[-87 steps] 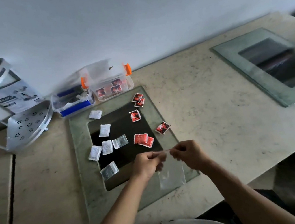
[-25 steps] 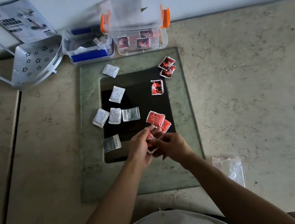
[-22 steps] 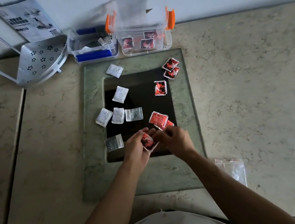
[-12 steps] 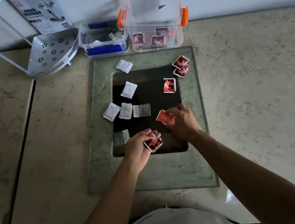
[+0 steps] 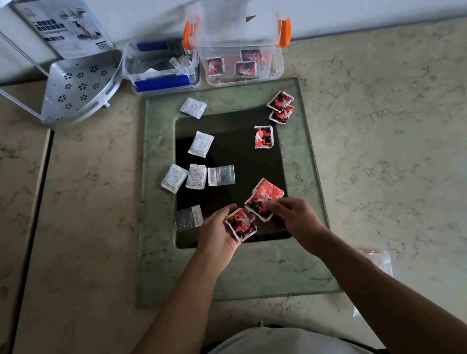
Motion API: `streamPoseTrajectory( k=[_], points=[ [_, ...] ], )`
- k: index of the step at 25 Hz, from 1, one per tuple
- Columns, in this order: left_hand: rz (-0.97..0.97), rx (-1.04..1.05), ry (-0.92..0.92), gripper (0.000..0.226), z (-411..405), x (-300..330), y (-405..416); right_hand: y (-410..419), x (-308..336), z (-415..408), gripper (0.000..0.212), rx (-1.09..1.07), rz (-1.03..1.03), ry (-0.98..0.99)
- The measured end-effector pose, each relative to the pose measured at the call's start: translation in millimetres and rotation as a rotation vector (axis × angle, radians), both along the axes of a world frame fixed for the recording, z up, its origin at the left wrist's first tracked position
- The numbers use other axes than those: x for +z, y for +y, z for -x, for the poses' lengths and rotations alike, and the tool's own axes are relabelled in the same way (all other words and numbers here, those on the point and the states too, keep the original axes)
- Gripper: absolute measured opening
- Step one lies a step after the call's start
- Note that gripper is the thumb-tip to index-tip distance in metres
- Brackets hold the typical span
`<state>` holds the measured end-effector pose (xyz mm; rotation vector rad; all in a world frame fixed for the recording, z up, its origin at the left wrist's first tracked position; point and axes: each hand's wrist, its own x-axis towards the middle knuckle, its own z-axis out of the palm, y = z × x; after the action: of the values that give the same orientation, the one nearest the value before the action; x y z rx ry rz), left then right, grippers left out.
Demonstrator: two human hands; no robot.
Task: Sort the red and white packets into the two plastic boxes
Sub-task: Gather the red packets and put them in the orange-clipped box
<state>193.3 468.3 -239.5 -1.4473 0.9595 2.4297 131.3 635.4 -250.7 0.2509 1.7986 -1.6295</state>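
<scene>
My left hand holds a red packet over the near edge of the dark glass panel. My right hand pinches another red packet, with a further red packet lying just beyond it. Three more red packets lie at the panel's far right. Several white packets lie on the left half. At the back stand the box with orange latches, red packets inside, and the box with blue latches.
The green-rimmed glass slab lies on a marble counter. A perforated metal corner shelf stands at the back left. An empty clear bag lies beside my right forearm. The wall runs directly behind the boxes.
The clear bag held earlier now lies on the counter. My right hand reached to the red pair, gripped one and drew it back toward my left hand, which keeps its red packet.
</scene>
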Motion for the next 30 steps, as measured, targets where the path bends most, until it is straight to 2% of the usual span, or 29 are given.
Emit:
streamPoseTrajectory(
  k=[2,5,7,10,12,15,17,19,22,25,30],
  points=[
    [-0.026,0.011,0.013,0.030,0.2,1.3,2.6,1.3,-2.5,-9.9,0.022,0.036,0.039,-0.003],
    [-0.051,0.008,0.049,0.030,-0.6,2.9,4.8,-4.3,-4.6,-22.5,0.013,0.023,-0.026,0.092],
    [-0.017,-0.024,0.063,0.032,-0.9,1.3,6.4,-10.3,-4.8,-30.7,0.022,-0.007,-0.088,0.140],
    [0.047,-0.073,0.045,0.035,-1.9,-5.7,7.5,-18.4,-2.7,-35.0,0.024,0.105,-0.148,0.203],
    [0.054,-0.064,0.035,0.036,-3.1,-11.8,6.0,-19.6,-4.7,-26.2,0.024,0.157,-0.279,0.304],
    [0.058,-0.054,0.048,0.034,-3.0,-14.0,2.9,-17.9,-14.5,2.7,0.027,0.103,-0.564,0.528],
    [0.062,-0.060,0.037,0.034,-3.2,-12.9,1.1,-18.3,-18.6,18.9,0.046,0.192,-0.704,0.543],
    [0.041,-0.059,0.021,0.033,-3.6,-11.0,0.0,-20.1,-19.8,27.6,0.051,0.312,-0.791,0.544],
    [0.023,-0.054,-0.002,0.028,-2.3,-9.7,-2.1,-19.0,-21.0,32.9,0.033,0.260,-0.682,0.548],
    [0.011,-0.042,-0.017,0.024,2.0,-10.8,-1.5,-17.4,-11.5,30.5,0.021,0.087,-0.465,0.373],
    [-0.083,-0.001,0.029,0.038,8.4,-12.8,4.4,-33.8,1.9,4.8,0.020,0.031,-0.365,0.598]
  ],
)
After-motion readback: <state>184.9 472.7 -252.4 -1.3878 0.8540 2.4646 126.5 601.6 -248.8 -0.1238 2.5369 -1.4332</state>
